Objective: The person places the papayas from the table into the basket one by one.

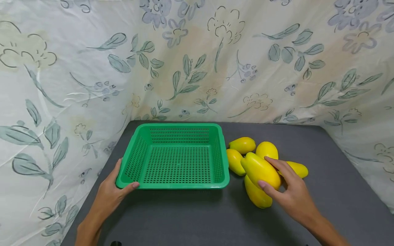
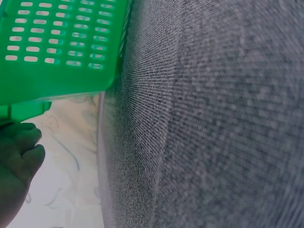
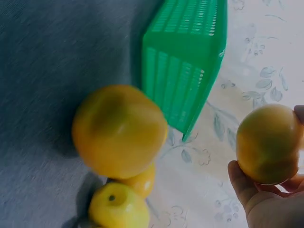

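Yellow fruits (image 1: 257, 168), six in view, and one is up in the right hand (image 1: 292, 193), pinched between thumb and fingers! Five lie on the dark table (image 1: 172, 218), just right of one green basket (image 1: 172, 186), whose near-left corner the left hand (image 1: 110, 193) grips, hands well apart.

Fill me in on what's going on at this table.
A person is handling yellow fruit beside a green basket. Their right hand holds one yellow fruit up off the table, above the rest. Their left hand grips the basket's near left corner, thumb over the rim. The other fruits, five in sight, lie clustered on the table to the right of the basket.
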A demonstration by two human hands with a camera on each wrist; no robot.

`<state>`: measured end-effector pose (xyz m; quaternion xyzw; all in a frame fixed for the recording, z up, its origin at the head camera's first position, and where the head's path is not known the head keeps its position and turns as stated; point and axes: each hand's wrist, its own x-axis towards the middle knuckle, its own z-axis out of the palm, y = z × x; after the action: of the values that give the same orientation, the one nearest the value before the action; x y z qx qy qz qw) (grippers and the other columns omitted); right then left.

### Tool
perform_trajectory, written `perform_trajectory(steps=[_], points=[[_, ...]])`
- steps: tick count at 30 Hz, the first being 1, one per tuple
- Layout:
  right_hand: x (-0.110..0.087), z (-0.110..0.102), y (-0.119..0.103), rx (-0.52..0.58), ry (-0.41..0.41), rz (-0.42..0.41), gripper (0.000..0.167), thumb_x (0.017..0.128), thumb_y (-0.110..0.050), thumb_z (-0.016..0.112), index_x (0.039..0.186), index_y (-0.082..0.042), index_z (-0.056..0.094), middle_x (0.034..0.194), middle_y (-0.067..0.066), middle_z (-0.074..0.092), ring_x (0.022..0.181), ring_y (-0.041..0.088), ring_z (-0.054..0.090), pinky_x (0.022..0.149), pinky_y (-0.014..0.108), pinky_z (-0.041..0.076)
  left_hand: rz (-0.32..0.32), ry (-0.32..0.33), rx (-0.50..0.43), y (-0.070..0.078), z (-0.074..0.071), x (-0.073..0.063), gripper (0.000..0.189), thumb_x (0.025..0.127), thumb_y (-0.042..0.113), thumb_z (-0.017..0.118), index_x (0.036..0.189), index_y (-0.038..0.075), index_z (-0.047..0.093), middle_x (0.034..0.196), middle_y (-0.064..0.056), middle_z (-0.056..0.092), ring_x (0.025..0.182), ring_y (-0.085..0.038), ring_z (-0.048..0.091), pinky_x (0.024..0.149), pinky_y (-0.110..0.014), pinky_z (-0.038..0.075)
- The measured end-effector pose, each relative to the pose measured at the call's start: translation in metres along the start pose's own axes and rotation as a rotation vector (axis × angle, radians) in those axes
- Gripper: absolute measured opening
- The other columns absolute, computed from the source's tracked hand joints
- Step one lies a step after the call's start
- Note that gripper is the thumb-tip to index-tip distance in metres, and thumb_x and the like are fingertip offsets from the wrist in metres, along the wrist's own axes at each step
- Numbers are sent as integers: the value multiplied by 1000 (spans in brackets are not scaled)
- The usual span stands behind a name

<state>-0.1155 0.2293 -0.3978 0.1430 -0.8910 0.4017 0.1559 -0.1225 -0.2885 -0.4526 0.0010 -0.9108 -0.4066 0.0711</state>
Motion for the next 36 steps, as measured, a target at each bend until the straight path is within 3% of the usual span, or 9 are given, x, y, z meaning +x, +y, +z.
perform_trajectory(steps=[21,27,36], points=[[14,17,-27,198,-71,44,64,101,-17,75,158,-26,49,150,1,53,114,14,57,94,12,50,-14,13,14,0,3,-1,112,93,35,84,172,14,7,168,-29,32,146,-44,42,105,-62,40],[18,26,-29,253,-91,40,63,100,-14,75,158,-22,50,147,0,55,112,14,60,93,16,53,-23,10,27,-1,3,0,112,94,38,83,172,13,6,169,-29,31,147,-46,41,104,-61,40],[28,43,-30,264,-143,58,61,102,-23,74,157,-18,50,147,1,55,111,19,60,90,22,56,-26,11,22,1,2,0,112,94,38,82,172,13,5,170,-28,30,148,-48,40,105,-61,40]])
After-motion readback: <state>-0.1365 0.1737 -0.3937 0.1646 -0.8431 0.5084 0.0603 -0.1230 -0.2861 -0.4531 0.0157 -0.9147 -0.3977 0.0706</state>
